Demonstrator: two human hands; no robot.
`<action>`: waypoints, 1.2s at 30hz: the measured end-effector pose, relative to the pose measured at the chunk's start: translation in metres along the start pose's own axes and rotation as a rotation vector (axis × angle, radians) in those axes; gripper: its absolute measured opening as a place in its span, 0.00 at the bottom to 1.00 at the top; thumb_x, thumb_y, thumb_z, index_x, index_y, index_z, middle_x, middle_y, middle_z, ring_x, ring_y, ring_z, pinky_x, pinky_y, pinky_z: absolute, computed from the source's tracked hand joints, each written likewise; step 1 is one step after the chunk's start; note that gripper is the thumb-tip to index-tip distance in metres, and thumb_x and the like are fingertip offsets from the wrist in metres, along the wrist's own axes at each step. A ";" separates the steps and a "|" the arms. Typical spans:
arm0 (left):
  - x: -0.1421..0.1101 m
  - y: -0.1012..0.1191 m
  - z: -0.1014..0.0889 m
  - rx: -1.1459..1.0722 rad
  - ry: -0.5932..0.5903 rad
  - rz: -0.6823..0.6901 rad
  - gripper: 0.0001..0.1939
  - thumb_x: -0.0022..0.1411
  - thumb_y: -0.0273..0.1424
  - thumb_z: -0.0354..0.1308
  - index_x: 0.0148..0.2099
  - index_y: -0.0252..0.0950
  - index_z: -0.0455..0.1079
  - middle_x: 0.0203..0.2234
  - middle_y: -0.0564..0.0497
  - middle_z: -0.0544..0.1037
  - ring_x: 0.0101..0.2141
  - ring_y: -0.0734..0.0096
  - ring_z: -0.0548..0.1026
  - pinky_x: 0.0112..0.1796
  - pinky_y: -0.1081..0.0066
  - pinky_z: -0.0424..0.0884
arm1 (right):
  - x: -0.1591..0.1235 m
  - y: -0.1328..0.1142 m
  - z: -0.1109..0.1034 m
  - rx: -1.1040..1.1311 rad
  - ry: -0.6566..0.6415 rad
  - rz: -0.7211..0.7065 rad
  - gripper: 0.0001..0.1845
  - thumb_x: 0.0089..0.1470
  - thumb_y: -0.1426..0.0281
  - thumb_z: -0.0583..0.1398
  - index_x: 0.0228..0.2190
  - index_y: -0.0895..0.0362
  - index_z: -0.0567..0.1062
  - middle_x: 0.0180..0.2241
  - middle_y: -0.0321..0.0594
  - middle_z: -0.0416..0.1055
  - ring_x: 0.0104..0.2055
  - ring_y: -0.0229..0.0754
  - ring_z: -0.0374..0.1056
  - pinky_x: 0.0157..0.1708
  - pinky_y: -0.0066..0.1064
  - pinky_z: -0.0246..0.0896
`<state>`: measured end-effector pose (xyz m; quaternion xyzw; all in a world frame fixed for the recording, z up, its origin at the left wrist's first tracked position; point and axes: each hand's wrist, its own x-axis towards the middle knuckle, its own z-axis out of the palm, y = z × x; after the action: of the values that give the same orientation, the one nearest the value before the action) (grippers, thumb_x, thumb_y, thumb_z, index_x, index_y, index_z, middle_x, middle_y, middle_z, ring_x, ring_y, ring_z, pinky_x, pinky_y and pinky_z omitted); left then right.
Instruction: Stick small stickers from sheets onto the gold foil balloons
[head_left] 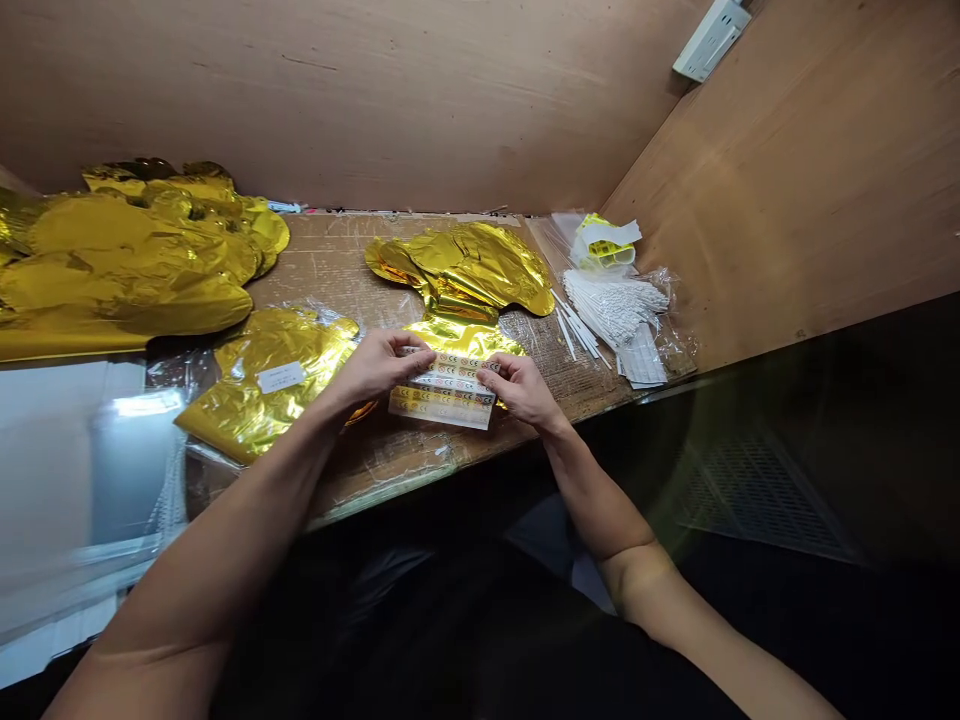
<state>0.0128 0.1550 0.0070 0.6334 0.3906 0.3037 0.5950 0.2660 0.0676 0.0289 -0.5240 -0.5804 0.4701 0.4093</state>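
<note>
Between my two hands is a sheet of stickers (pixel 442 405), pale and partly see-through, printed with rows of small CE marks and red round symbols. My left hand (pixel 384 362) is closed on its upper left corner, thumb and fingers pinched. At the right edge my right hand (pixel 521 388) pinches the sheet the same way. Behind and partly under the sheet lies a shiny gold foil balloon (pixel 480 265), flat and crumpled. Left of my left hand, another gold foil piece (pixel 259 345) sits in a clear bag with a white label (pixel 280 377).
Gold foil balloons (pixel 135 250) are heaped at the left. White sticks (pixel 611 305) and a yellow tape roll (pixel 604 245) lie at the right. Clear plastic bags (pixel 82 470) cover the near left. Wooden walls (pixel 337 100) enclose the cardboard-covered table (pixel 322 260).
</note>
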 end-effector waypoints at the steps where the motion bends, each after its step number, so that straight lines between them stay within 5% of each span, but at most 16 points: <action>1: 0.001 -0.001 0.003 -0.059 0.056 -0.026 0.23 0.54 0.47 0.75 0.40 0.32 0.80 0.29 0.49 0.81 0.28 0.69 0.76 0.31 0.73 0.70 | 0.000 0.001 0.002 0.009 0.037 -0.004 0.23 0.57 0.50 0.68 0.30 0.58 0.74 0.26 0.34 0.68 0.27 0.34 0.61 0.28 0.27 0.57; 5: 0.002 -0.003 0.014 -0.225 0.094 -0.066 0.30 0.49 0.50 0.78 0.42 0.30 0.79 0.33 0.44 0.84 0.32 0.62 0.80 0.35 0.67 0.77 | -0.001 0.010 0.009 0.044 0.113 0.018 0.24 0.56 0.49 0.68 0.30 0.57 0.74 0.26 0.35 0.71 0.27 0.35 0.64 0.28 0.28 0.61; 10: 0.000 -0.003 0.017 -0.228 0.175 -0.041 0.28 0.48 0.50 0.78 0.39 0.30 0.78 0.28 0.47 0.83 0.27 0.66 0.78 0.31 0.69 0.76 | -0.002 0.019 0.006 -0.007 0.180 -0.020 0.20 0.60 0.51 0.66 0.41 0.56 0.77 0.29 0.36 0.76 0.27 0.37 0.69 0.28 0.29 0.68; 17: -0.001 -0.001 0.013 -0.231 0.162 -0.077 0.25 0.48 0.47 0.78 0.36 0.31 0.78 0.28 0.46 0.83 0.24 0.67 0.77 0.27 0.70 0.74 | -0.008 0.021 0.001 -0.625 0.212 -0.438 0.11 0.69 0.66 0.60 0.36 0.54 0.81 0.37 0.44 0.80 0.41 0.45 0.75 0.45 0.37 0.69; 20: -0.001 0.001 0.006 -0.110 0.189 -0.097 0.24 0.51 0.48 0.75 0.34 0.31 0.78 0.27 0.47 0.82 0.23 0.68 0.76 0.25 0.71 0.72 | -0.011 0.022 0.000 -0.679 0.200 -0.516 0.10 0.68 0.68 0.60 0.36 0.52 0.82 0.38 0.45 0.80 0.43 0.47 0.73 0.47 0.40 0.68; 23: -0.001 0.002 -0.004 0.129 0.089 -0.037 0.22 0.54 0.48 0.73 0.37 0.31 0.81 0.29 0.46 0.84 0.26 0.66 0.78 0.27 0.71 0.72 | -0.004 0.018 -0.008 -0.475 0.200 -0.364 0.10 0.67 0.65 0.61 0.36 0.55 0.80 0.36 0.42 0.78 0.38 0.44 0.73 0.43 0.37 0.69; 26: -0.001 0.001 -0.007 0.312 -0.106 0.072 0.27 0.57 0.48 0.70 0.51 0.34 0.84 0.37 0.46 0.87 0.34 0.62 0.81 0.35 0.70 0.74 | 0.013 0.011 -0.020 -0.367 -0.015 -0.136 0.09 0.63 0.65 0.64 0.32 0.57 0.79 0.30 0.37 0.76 0.32 0.38 0.70 0.35 0.30 0.63; 29: 0.001 -0.004 -0.006 0.479 -0.238 0.130 0.29 0.58 0.47 0.68 0.58 0.37 0.82 0.37 0.49 0.87 0.34 0.62 0.80 0.36 0.71 0.73 | 0.029 0.007 -0.024 -0.474 -0.187 -0.030 0.09 0.60 0.68 0.65 0.30 0.59 0.79 0.27 0.35 0.75 0.29 0.35 0.67 0.33 0.28 0.58; 36: 0.000 -0.004 -0.004 0.639 -0.445 0.178 0.32 0.65 0.44 0.59 0.67 0.37 0.73 0.25 0.59 0.77 0.26 0.72 0.68 0.31 0.76 0.64 | 0.038 -0.001 0.008 -0.664 -0.181 0.036 0.11 0.64 0.65 0.65 0.30 0.58 0.81 0.28 0.37 0.78 0.30 0.37 0.70 0.35 0.28 0.58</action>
<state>0.0089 0.1574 0.0035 0.8683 0.2704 0.0727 0.4094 0.2537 0.1044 0.0269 -0.5948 -0.7265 0.3074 0.1547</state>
